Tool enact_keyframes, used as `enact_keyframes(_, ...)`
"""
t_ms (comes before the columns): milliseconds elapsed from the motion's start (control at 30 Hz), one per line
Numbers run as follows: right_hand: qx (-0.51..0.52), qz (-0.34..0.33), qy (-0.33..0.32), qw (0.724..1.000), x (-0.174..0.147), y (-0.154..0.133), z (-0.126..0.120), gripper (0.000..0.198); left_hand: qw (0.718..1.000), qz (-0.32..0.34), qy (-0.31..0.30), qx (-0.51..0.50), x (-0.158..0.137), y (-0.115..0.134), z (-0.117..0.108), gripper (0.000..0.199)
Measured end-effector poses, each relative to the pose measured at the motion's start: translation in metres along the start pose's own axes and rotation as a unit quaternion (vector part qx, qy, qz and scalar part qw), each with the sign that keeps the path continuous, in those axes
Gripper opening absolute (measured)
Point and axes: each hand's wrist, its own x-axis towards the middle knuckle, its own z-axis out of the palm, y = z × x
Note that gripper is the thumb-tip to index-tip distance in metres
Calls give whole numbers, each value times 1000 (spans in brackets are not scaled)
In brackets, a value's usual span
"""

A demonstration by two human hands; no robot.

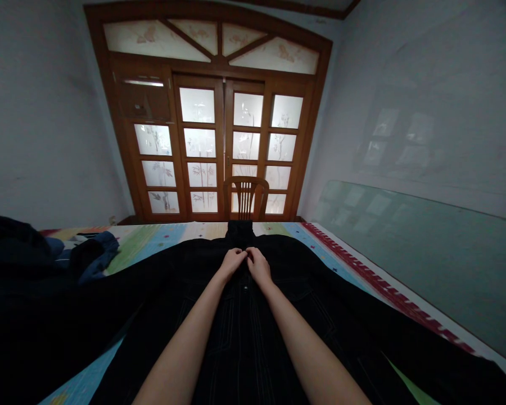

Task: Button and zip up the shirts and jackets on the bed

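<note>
A black jacket (240, 337) with pale stitching lies spread out, front side up, its sleeves stretched to both sides and its collar (239, 229) at the far end. Both hands meet on the front placket just below the collar. My left hand (234, 261) is closed, fingertips pinching the jacket's front edge. Opposite it, my right hand (258, 264) pinches the same spot, also closed. Whatever small fastener may sit between the fingertips is hidden. One shiny button (245, 288) shows on the placket a little nearer to me.
Beneath the jacket is a surface with a colourful striped cover (147, 244). Dark and blue clothes (88, 253) are heaped at the left. A wooden chair (246, 194) stands beyond the far edge, before glazed wooden doors (219, 146). A pale green panel (421, 253) lines the right wall.
</note>
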Motion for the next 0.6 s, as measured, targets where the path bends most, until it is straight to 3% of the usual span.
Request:
enact_keyframes(300,-12,-3,-18,1000,0,0,2,28,995,38,57,68,-1,-3,2,9)
enact_keyframes(600,14,10,9,1000,-2,-4,4,26,996,-4,81,43,3,-11,7,20)
